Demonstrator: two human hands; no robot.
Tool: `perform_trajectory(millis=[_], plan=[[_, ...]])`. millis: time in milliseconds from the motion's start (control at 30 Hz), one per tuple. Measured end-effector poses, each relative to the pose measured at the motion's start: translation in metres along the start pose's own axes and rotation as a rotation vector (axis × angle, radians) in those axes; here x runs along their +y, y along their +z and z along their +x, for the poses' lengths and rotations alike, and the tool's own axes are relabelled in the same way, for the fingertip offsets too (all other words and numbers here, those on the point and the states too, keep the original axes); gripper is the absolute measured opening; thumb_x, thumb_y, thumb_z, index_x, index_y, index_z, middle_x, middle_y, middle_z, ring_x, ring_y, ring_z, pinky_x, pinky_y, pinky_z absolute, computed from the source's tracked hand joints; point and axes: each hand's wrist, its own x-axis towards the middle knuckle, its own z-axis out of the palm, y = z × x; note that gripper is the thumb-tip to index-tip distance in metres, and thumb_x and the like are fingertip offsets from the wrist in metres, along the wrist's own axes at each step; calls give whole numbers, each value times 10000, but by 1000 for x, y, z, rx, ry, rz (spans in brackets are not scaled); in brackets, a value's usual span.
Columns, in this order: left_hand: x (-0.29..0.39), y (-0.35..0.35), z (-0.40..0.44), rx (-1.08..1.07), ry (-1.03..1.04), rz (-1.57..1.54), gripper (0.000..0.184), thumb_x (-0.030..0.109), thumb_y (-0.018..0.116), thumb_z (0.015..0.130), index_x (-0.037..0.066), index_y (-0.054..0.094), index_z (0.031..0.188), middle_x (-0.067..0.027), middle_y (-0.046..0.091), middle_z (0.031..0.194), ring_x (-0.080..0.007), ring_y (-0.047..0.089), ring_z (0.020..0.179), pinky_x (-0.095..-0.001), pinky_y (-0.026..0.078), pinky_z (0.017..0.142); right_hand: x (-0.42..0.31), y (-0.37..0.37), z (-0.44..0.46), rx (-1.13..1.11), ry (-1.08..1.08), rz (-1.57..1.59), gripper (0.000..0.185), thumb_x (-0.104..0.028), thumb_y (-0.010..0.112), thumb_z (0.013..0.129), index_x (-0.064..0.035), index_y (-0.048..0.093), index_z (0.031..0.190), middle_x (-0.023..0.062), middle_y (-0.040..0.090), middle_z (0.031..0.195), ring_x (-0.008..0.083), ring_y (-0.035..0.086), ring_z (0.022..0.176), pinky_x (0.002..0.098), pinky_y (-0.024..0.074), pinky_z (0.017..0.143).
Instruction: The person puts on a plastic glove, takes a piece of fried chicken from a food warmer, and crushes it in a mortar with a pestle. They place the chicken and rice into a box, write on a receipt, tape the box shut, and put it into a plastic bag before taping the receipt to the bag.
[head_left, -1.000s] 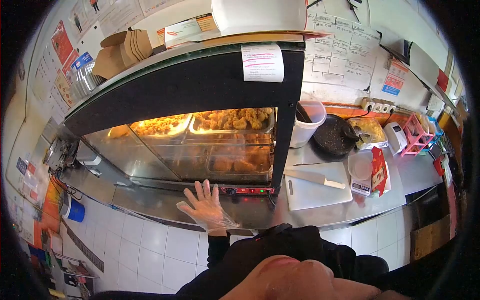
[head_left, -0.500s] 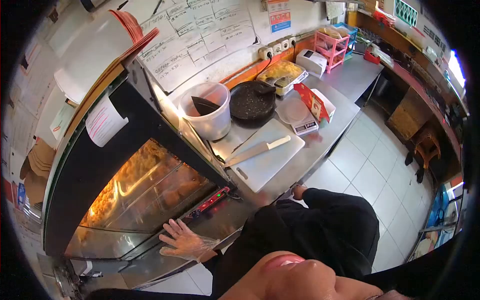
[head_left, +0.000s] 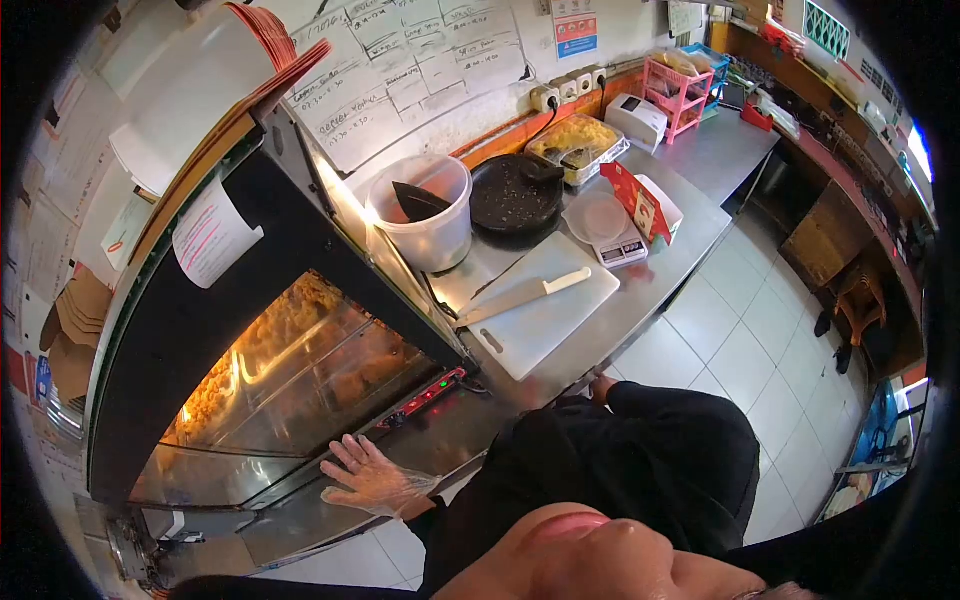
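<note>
The person's gloved left hand [head_left: 370, 478] is at the counter [head_left: 440, 428], fingers spread and gripping nothing; a loose, light palm suits it, as the lit cabinet [head_left: 280, 230] just beside it may be hot; the right hand [head_left: 602, 388], at the counter's edge, is mostly hidden, its fingers impossible to tell; beyond, the knife [head_left: 525, 298] lies on the board [head_left: 560, 330], blade towards the cabinet, so the handle is the safer side.

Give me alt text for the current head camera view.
A plastic-gloved left hand is spread open before a lit display warmer holding fried food. To the right, a knife lies on a white cutting board; the right hand shows by the counter's edge.
</note>
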Motion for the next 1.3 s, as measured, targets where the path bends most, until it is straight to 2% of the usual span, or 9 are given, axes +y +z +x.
perform_trajectory(millis=[133,267,333,400,467,667,1033,1233,1300], plan=[[1,5,-3,60,14,-7,747,635,420,885,156,281,1441,-174,378,1420,-351,489,1203,-490,388,1033,0,-18,1,-66,23,-20,337,-326,668,698,-112,696,957,114,663,1041,302,556,1103,409,400,985],[3,-5,5,44,23,-3,729,621,428,889,151,295,1430,-180,413,1390,-357,538,1139,-488,473,949,6,-20,9,-82,39,26,342,-293,654,712,-115,685,1003,125,647,1087,327,540,1122,405,406,988],[2,-9,7,39,30,-14,725,616,431,890,148,298,1428,-185,413,1387,-359,551,1120,-484,503,916,15,-4,26,-41,43,157,356,-274,653,699,-113,678,1015,153,626,1123,344,533,1119,414,413,988],[3,-11,6,4,22,-14,728,606,445,889,142,291,1428,-195,390,1398,-360,564,1093,-472,539,864,13,2,31,47,6,32,368,-261,656,689,-99,671,1018,167,616,1133,348,529,1123,423,420,979],[2,-9,7,31,32,-23,732,607,445,888,139,289,1429,-197,388,1396,-358,566,1088,-473,540,860,10,3,31,132,-33,-89,380,-247,659,678,-84,664,1022,181,606,1143,352,526,1126,431,427,969],[3,-15,7,65,46,38,749,620,432,890,126,283,1433,-189,410,1376,-325,580,1059,-439,529,863,-9,-55,-5,17,54,243,472,-214,681,649,-62,617,1091,214,574,1179,364,524,1142,450,444,933],[3,-6,5,114,67,93,757,621,432,890,108,295,1430,-176,440,1348,-286,592,1019,-386,535,847,-3,-43,8,41,50,213,477,-316,638,691,-92,613,1112,180,588,1181,361,530,1130,452,448,918],[0,-16,15,89,48,53,726,634,438,881,140,341,1404,-143,527,1269,-270,595,1005,-385,524,839,6,-27,21,111,32,159,486,-371,614,713,-109,610,1123,162,595,1183,358,534,1123,453,451,910],[-1,-9,16,156,24,48,706,646,431,880,156,371,1384,-112,571,1223,-250,599,981,-386,481,845,-4,-61,9,-74,-6,65,544,-375,548,782,-86,567,1243,159,511,1325,296,451,1256,406,369,1028]])
